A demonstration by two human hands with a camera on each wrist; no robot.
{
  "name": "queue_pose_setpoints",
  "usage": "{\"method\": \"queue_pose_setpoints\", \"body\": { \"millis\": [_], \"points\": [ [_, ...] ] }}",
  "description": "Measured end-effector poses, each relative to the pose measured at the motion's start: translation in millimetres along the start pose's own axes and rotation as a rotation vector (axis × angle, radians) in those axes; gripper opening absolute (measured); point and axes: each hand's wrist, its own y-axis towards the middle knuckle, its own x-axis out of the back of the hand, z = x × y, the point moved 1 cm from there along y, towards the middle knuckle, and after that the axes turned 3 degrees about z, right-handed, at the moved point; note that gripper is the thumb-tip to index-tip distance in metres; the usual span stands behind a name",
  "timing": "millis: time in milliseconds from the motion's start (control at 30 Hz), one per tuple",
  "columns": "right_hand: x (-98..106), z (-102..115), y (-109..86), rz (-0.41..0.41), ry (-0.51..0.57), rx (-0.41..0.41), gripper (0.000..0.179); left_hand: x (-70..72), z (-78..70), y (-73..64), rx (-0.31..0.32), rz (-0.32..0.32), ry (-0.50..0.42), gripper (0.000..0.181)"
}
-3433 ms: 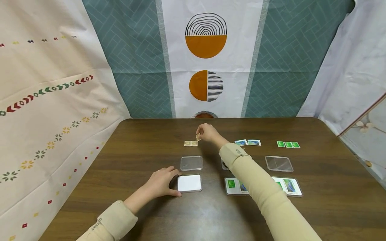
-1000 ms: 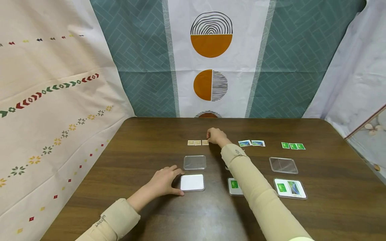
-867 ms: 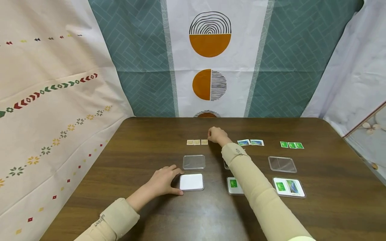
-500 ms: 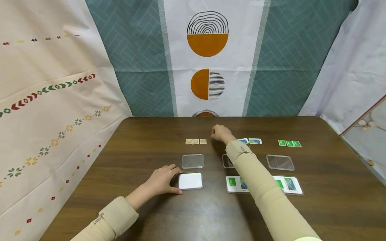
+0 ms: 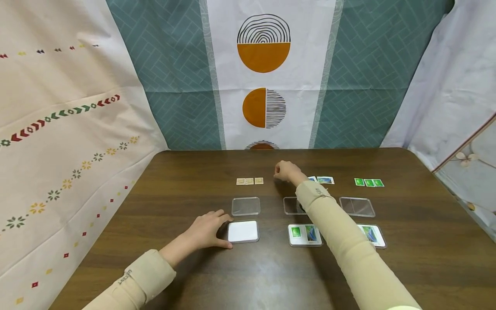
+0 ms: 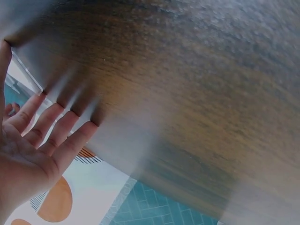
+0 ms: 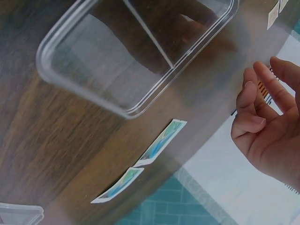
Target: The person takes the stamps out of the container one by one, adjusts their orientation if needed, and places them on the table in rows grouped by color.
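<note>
In the head view my left hand (image 5: 208, 230) rests at the left end of a clear case with a white card (image 5: 243, 232). Thumb and forefinger lie at its two left corners. The left wrist view shows those fingers (image 6: 75, 143) spread and nearly straight, tips on the table. My right hand (image 5: 287, 171) hovers over the back, loosely curled with nothing in it. To its left lie three beige stamps (image 5: 249, 181) in a row. To its right are two blue picture stamps (image 5: 325, 180), one partly hidden by my wrist; both show in the right wrist view.
Three green stamps (image 5: 369, 183) lie back right. Three clear lids stand in a row: left (image 5: 246, 206), middle (image 5: 289, 206), partly covered by my sleeve, and right (image 5: 357, 206). Two cases with green and blue stamps, one central (image 5: 305, 241), one right (image 5: 379, 243), lie nearer me.
My right hand has let go of the third beige stamp, which lies beside the other two, and has moved right toward the blue stamps. The left hand stays at the case.
</note>
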Motion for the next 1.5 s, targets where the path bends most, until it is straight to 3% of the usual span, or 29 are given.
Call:
{"method": "queue_pose_setpoints", "body": {
  "millis": [767,1233,1500],
  "points": [
    [11.7,-14.2,-15.6,-0.008,-0.009,0.068,0.015,7.5,1.2,8.0,-0.001,0.053,0.003,0.066],
    [9.9,-28.8,-29.1,-0.050,0.053,0.121,0.012,10.2,-3.5,11.2,0.024,0.011,0.011,0.063],
    [13.2,-36.5,-42.3,-0.062,0.077,0.158,0.012,15.1,-7.8,16.2,0.003,0.014,0.018,0.061]
  ]
}}
